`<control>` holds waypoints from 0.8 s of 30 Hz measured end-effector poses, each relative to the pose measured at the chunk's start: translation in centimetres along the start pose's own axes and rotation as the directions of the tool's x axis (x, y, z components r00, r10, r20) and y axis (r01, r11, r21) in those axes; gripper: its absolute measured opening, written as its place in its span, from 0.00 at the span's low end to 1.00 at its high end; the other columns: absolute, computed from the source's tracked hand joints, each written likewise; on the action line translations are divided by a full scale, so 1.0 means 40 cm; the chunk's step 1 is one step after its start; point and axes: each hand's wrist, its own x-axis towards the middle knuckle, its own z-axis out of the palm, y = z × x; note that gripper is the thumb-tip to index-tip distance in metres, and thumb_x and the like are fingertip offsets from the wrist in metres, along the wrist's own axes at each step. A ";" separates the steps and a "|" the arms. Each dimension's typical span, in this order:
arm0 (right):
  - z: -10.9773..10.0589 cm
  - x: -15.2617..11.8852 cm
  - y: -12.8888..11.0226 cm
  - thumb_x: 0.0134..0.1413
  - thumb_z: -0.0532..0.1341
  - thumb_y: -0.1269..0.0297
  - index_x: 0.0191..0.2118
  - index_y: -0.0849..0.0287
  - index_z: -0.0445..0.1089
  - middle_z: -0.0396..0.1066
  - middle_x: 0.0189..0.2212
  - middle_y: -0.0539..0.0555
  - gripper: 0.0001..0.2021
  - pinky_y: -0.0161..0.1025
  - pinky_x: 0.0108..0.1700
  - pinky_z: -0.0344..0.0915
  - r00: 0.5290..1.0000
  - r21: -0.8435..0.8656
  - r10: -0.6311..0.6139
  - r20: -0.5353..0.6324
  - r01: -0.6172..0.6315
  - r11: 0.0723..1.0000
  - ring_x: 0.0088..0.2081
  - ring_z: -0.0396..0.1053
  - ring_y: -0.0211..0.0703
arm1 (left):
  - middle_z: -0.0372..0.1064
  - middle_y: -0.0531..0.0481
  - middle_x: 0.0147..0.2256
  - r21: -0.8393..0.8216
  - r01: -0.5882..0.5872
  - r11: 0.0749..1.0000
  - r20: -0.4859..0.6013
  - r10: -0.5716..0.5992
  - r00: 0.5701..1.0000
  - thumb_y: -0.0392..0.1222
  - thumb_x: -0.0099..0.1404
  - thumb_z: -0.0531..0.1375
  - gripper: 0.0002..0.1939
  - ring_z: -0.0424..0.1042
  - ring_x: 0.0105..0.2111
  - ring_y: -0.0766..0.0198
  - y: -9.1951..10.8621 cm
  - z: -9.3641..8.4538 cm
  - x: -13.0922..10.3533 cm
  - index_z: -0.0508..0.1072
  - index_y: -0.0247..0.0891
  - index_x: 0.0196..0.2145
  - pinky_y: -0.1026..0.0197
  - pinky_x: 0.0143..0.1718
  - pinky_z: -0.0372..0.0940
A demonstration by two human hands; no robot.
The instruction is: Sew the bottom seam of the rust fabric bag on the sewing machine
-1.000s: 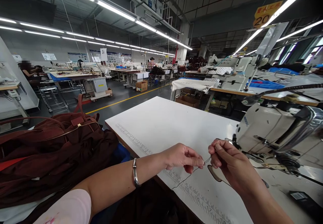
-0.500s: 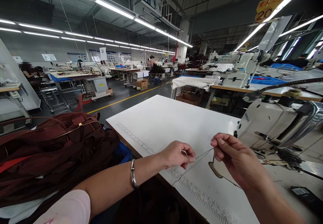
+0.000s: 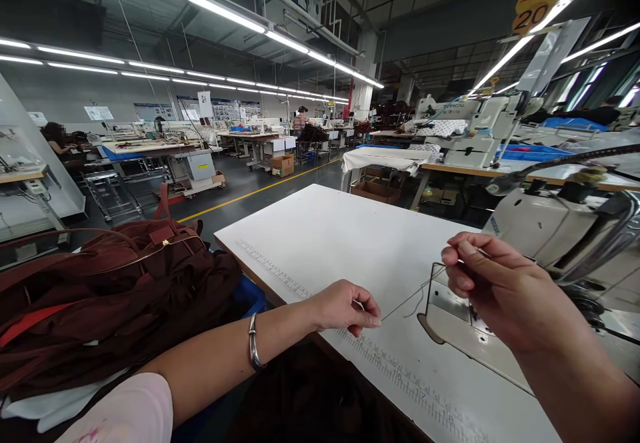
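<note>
Pinching thin thread in fingertips of left hand and right hand. Slanting up rightward over the white tabletop, stretching nearly straight between both hands, vanishing behind right fingers, trailing a loose end.

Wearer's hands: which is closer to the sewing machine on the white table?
The right hand, in front of the sewing machine. The left hand, silver bangle on its arm, is farther off, across the thread between them.

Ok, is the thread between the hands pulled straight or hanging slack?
Pulled straight: the thread runs in a line from the left hand toward the right hand, though a loose end curls beside it.
</note>
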 end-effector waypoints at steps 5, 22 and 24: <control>0.010 -0.014 -0.014 0.38 0.66 0.62 0.27 0.58 0.65 0.64 0.21 0.49 0.10 0.29 0.16 0.50 0.999 -0.020 0.004 0.038 -0.003 1.000 0.15 0.53 0.29 | 0.62 0.55 0.22 0.141 -0.024 0.990 -0.072 0.034 0.997 0.43 0.52 0.60 0.10 0.60 0.17 0.76 -0.008 -0.010 0.004 0.69 0.31 0.28 0.68 0.22 0.61; 0.048 -0.035 -0.038 0.42 0.64 0.63 0.28 0.59 0.66 0.64 0.21 0.48 0.08 0.29 0.16 0.50 0.996 -0.047 -0.041 0.076 0.045 0.998 0.14 0.53 0.28 | 0.63 0.54 0.25 0.280 -0.339 0.898 -0.287 0.415 0.863 0.46 0.52 0.61 0.11 0.58 0.21 0.75 0.088 0.094 0.032 0.71 0.33 0.25 0.68 0.24 0.57; 0.045 -0.036 -0.041 0.41 0.65 0.63 0.28 0.58 0.66 0.64 0.22 0.48 0.08 0.29 0.16 0.50 0.996 -0.045 -0.050 0.072 0.054 0.998 0.15 0.53 0.28 | 0.63 0.54 0.24 0.267 -0.324 0.908 -0.265 0.392 0.881 0.45 0.52 0.60 0.10 0.58 0.21 0.74 0.077 0.089 0.038 0.70 0.33 0.25 0.68 0.23 0.57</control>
